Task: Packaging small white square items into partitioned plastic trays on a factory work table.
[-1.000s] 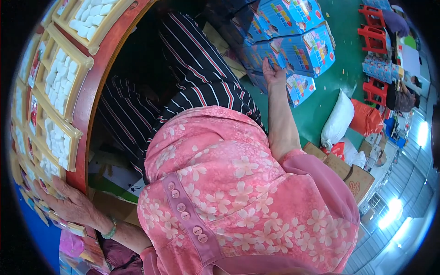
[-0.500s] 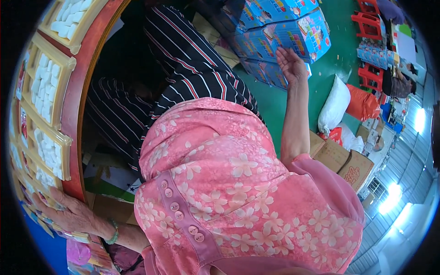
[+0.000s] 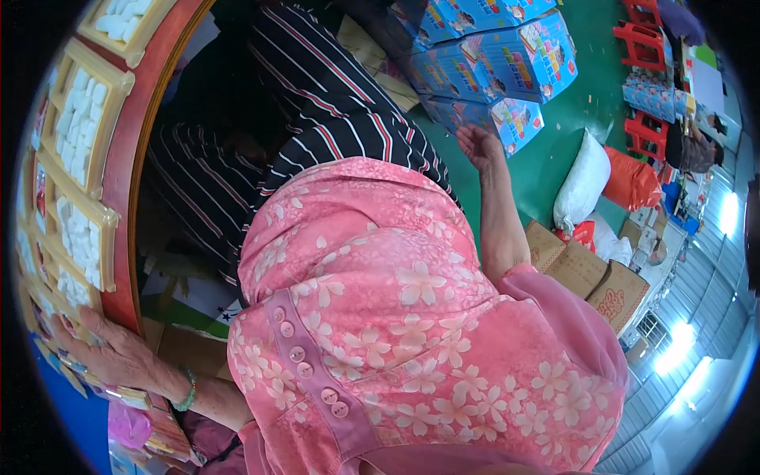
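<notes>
My left hand [image 3: 123, 352], a green bead bracelet on its wrist, lies with fingers stretched over the near end of the cream plastic trays [image 3: 111, 214] on the table. Those trays hold white oblong pieces [image 3: 77, 134]. Whether the fingertips touch or grip anything there is unclear. On the right, my right hand [image 3: 481, 149] is held out with loosely bent fingers apart and nothing visible in it. It is beside the lowest box of a stack of blue printed boxes [image 3: 518, 63]; contact with that box cannot be made out.
The red table edge [image 3: 123, 261] runs along my left. Cardboard cartons [image 3: 574, 265], a white sack [image 3: 582, 182] and an orange sack [image 3: 632, 180] stand on the green floor [image 3: 546, 170] to my right. Red stools [image 3: 640, 46] and another person [image 3: 697, 149] are farther off.
My right hand has come down from the upper blue boxes toward my lap, its fingers turning more inward. My left hand has shifted slightly left along the trays.
</notes>
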`<state>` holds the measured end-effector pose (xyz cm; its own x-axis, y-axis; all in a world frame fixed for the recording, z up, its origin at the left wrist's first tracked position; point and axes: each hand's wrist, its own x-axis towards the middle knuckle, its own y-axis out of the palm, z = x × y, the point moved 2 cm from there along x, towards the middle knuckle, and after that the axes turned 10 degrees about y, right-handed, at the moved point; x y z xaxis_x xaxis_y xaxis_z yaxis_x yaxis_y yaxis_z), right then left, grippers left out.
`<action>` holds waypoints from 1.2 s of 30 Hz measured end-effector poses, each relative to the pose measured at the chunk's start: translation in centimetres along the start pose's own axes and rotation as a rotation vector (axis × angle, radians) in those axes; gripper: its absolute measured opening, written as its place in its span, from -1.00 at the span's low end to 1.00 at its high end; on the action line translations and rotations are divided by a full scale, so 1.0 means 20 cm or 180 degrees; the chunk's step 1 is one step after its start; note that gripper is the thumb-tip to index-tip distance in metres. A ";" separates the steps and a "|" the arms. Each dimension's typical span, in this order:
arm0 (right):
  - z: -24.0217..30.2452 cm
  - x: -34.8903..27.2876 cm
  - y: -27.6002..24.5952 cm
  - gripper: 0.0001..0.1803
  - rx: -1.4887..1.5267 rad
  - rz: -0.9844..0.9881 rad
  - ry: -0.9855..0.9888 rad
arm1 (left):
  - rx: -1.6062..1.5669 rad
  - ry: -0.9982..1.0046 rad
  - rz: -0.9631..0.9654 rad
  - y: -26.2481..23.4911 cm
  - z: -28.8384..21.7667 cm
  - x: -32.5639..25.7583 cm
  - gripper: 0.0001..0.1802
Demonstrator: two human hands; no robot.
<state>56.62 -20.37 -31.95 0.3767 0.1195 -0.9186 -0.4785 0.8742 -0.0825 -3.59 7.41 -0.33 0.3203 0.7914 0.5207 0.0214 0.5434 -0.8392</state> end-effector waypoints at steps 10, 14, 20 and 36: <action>-0.36 0.43 -0.15 -0.47 0.2284 -0.0606 0.0608 | -0.0104 -0.0147 0.0064 0.07 0.07 0.02 -0.38; -0.42 0.49 -0.05 -0.39 0.2705 -0.0478 0.0546 | 0.0038 -0.0022 0.0120 0.14 0.20 0.03 -0.34; -0.46 0.58 -0.01 0.01 0.3389 -0.0127 0.0392 | 0.0022 -0.0190 0.0145 0.20 0.29 0.03 -0.25; -0.32 0.67 0.17 0.24 0.4484 0.0521 -0.0367 | -0.0121 -0.0112 0.0266 0.16 0.41 0.03 -0.34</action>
<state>55.03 -18.86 -46.94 0.4891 0.2408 -0.8384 0.6285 0.5692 0.5301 -11.03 12.00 -1.41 0.2889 0.8433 0.4533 0.0321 0.4647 -0.8849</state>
